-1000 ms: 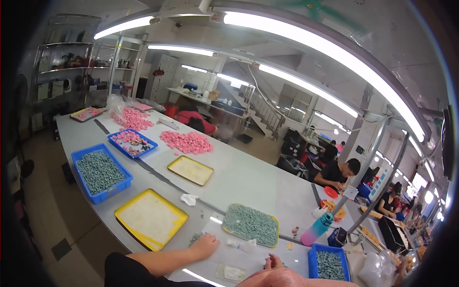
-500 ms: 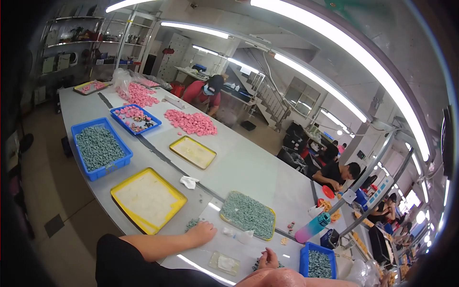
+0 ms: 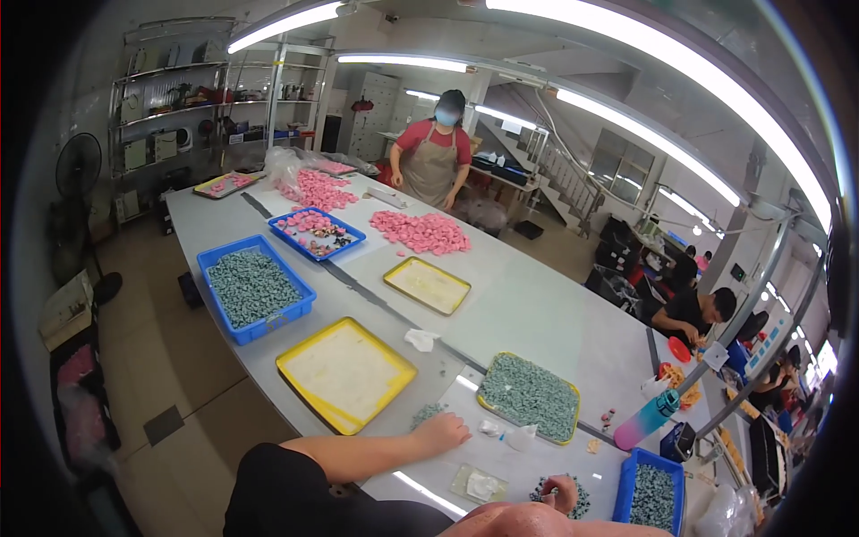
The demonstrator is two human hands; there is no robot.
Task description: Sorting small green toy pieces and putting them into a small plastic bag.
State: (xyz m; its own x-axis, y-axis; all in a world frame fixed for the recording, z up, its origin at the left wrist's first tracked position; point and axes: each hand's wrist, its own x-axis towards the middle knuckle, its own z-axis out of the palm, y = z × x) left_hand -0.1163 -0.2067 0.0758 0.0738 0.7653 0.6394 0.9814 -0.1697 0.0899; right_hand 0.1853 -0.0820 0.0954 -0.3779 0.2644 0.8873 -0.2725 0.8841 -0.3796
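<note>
At near end of long white bench (image 3: 537, 313), left hand (image 3: 443, 431) flat, open beside small loose heap of grey-green pieces (image 3: 428, 413), as moments before; right hand (image 3: 561, 491) curled, grip unclear, now atop another scatter (image 3: 577, 501).

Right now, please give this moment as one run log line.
left hand: flat on table by grey-green bits | right hand: on bits pile | yellow tray: bare | blue bin: bits inside

Small grey-green pieces (image 3: 428, 413) lie loose in a little heap touching the left hand (image 3: 441, 433); a darker scattered cluster (image 3: 573, 503) surrounds the right hand (image 3: 561, 492).
</note>
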